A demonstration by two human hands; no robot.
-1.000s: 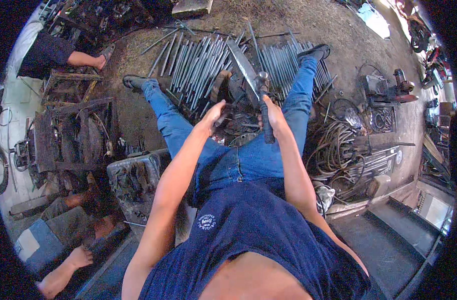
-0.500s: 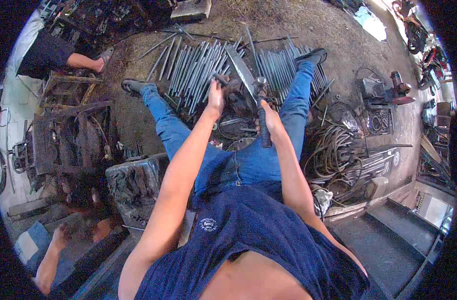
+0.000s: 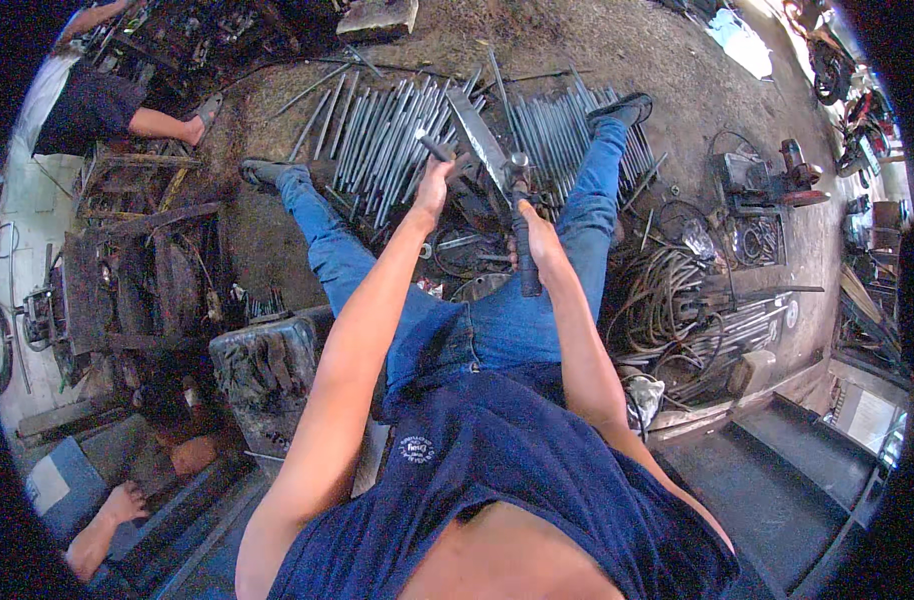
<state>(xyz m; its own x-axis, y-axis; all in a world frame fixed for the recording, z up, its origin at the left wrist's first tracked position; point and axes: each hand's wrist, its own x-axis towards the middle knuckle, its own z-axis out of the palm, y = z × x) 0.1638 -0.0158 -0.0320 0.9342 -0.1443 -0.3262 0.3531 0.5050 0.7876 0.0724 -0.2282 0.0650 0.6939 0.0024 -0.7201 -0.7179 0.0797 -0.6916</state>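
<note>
My left hand point(image 3: 433, 194) is closed around a short dark metal rod point(image 3: 435, 147), which slants up to the left and has a bright end. My right hand point(image 3: 538, 240) grips a hammer point(image 3: 529, 275) by its black handle, and its metal head stands beyond the fingers. Just left of the hammer head, a long flat grey metal bar point(image 3: 479, 130) runs away toward the far side; what supports it is hidden. Both hands are between my spread legs, apart from each other.
Many metal rods point(image 3: 392, 140) lie in two spreads on the floor ahead. Coiled cable point(image 3: 649, 300) and a grinder-like machine point(image 3: 792, 175) are at right. A dark block point(image 3: 267, 370) stands at my left. Other people's leg point(image 3: 167, 126) and hand point(image 3: 125, 503) show on the left.
The short rod in my left hand has turned, its bright end now pointing up and left. My right hand and the hammer have barely moved. At lower left, another person's hand has moved lower.
</note>
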